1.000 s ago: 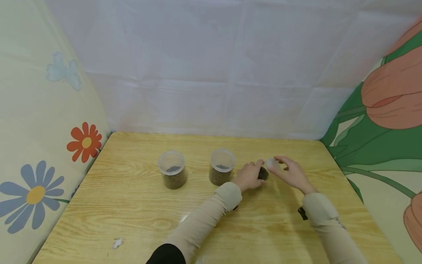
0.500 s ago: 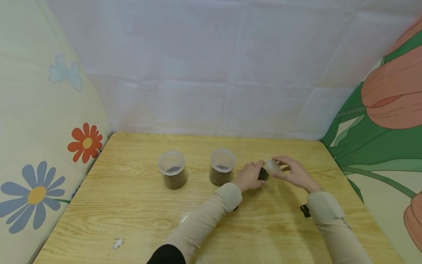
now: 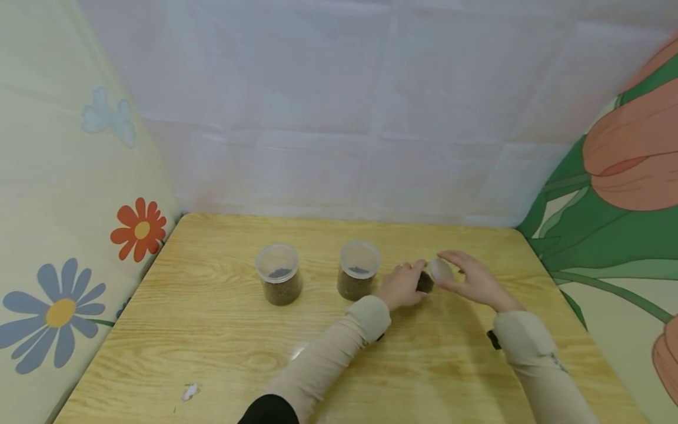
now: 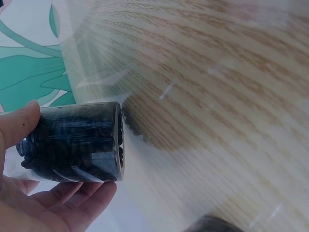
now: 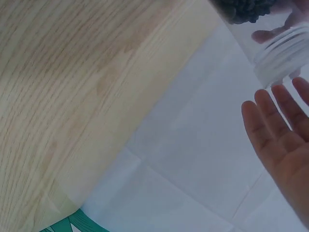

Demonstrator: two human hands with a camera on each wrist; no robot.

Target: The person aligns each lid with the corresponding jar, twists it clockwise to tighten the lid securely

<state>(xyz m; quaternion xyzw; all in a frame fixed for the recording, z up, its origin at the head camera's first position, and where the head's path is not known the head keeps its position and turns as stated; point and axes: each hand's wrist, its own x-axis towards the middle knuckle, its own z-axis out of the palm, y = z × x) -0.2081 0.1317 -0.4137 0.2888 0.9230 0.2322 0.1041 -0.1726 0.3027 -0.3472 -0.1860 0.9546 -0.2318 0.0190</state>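
Observation:
My left hand point(image 3: 401, 285) grips a clear jar point(image 4: 72, 142) of dark, bean-like pieces, its fingers wrapped round the side. The jar is held tilted, with its transparent top end point(image 3: 441, 270) turned toward my right hand. Beside that end, my right hand point(image 3: 473, 280) has its thumb and fingers spread around the rim. In the right wrist view its fingers point(image 5: 275, 118) are fairly straight, close to the ridged clear rim point(image 5: 285, 55); whether they touch it I cannot tell. The right thumb is out of sight there.
Two clear jars, one on the left point(image 3: 279, 275) and one in the middle point(image 3: 358, 271), stand upright on the wooden table point(image 3: 228, 347), partly filled with brown contents. A white cloth point(image 3: 296, 118) hangs behind the table; flowered cloths flank it.
My right hand has shifted slightly right around the jar's top end, and its fingers have spread a little. The left hand keeps its grip on the jar in nearly the same place.

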